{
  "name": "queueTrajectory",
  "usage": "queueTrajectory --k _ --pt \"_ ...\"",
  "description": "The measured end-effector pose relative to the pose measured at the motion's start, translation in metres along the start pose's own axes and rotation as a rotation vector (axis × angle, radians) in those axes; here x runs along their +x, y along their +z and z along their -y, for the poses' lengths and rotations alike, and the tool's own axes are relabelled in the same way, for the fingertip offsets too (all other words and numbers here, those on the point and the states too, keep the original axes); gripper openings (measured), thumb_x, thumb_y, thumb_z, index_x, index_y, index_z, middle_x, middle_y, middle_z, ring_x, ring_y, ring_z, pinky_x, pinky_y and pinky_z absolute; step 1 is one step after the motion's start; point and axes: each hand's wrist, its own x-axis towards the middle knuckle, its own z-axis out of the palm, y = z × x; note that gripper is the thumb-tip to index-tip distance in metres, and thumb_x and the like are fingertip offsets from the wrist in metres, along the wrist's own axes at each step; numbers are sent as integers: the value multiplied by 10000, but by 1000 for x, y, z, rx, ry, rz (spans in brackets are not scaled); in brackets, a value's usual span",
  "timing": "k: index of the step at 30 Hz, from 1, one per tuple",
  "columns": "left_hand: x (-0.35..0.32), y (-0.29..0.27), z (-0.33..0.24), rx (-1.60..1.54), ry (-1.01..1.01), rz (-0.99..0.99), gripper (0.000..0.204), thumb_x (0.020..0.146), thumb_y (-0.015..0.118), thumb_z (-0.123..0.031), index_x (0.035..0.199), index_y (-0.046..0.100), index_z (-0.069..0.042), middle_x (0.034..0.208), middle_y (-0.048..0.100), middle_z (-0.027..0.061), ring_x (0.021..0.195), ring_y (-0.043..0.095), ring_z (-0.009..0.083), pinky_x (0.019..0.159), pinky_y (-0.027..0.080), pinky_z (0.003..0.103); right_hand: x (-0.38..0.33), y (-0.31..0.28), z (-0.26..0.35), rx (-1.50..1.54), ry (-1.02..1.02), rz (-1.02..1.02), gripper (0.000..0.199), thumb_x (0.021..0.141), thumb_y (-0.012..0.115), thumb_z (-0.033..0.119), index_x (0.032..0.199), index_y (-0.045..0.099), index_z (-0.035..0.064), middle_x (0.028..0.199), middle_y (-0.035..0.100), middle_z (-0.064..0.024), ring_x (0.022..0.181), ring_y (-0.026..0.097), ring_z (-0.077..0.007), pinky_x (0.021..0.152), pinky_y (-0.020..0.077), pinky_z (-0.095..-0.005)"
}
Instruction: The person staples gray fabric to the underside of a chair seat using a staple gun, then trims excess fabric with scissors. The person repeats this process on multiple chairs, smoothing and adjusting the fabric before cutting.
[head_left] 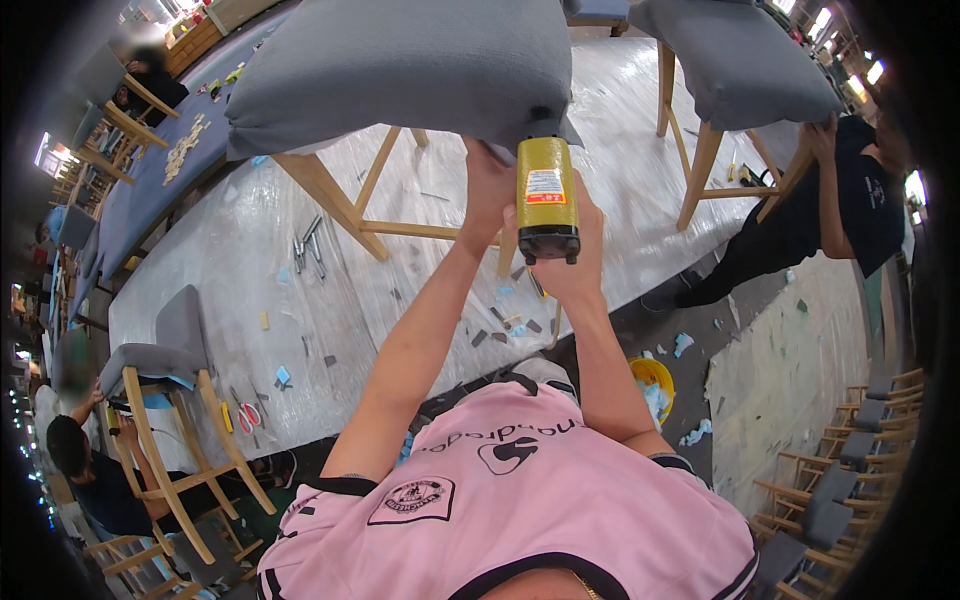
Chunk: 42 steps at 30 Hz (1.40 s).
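Presently, head view, the only one. The fingers of my right hand point(584, 238) are clamped on the yellow power tool point(548, 180), wrapped about its grip; the grip itself is mostly hidden behind the body. Tool sits directly in front of those fingers, squat yellow barrel with a black end cap facing me. Its dark far end lies against or just over the lower corner of the grey padded chair point(400, 75); contact cannot be made out.

My left hand point(485, 195) is just left of the tool, raised to the cover's lower edge. Its fingers go partly out of sight there; I cannot tell whether they pinch the cloth or only rest on it.

Chair stands on pale wooden legs upon a tabletop point(230, 270) sheeted in clear plastic. Below the seat, left of my left forearm: a loose group of metal tools point(310, 248). Nearer the left edge, red-handled scissors point(249, 414). Dark scraps point(478, 338) scattered close to my forearms. On the floor to my right, a yellow bucket point(652, 380) with pale blue stuff inside.

Right side: a co-worker point(850, 190) with a hand on a second grey chair point(745, 70). Lower left: another co-worker point(90, 465) beside a smaller chair point(150, 362).
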Motion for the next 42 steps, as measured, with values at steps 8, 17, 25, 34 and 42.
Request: queueTrajectory --k 8,17,25,34,42 --pt "-12 -16 -27 173 180 71 742 873 793 -61 1450 329 -6 1333 574 172 1241 593 240 1048 486 341 -10 -25 -12 119 54 16 462 818 831 135 1199 599 14 1022 675 -82 917 623 -153 849 509 -310" --pt "21 -1 -191 1265 833 239 458 920 760 -329 1308 694 -94 1338 638 167 1267 589 329 1068 456 423 -95 -76 -255 -295 493 205 477 811 836 137 1189 586 -10 866 671 -85 644 638 -144 584 513 -302" --pt "110 51 -169 1866 451 595 987 773 716 -729 1560 440 -200 1638 324 211 1530 250 417 1255 199 540 -82 -105 -323 -181 777 392 437 788 850 163 1069 553 9 769 647 -94 538 618 -183 465 484 -325" --pt "96 93 -167 1764 436 347 687 853 734 -418 1412 591 -47 1479 513 257 1381 463 445 1169 339 517 -68 -143 -494 -506 636 510 647 740 856 207 1253 520 2 1062 700 -256 910 718 -400 758 573 -456" --pt "66 56 -148 1648 819 112 615 837 787 -341 1362 547 -131 1538 392 234 1421 370 434 1182 309 529 -23 -122 -531 -652 535 900 680 791 764 222 1417 542 77 1185 705 -259 1122 678 -417 973 529 -473"
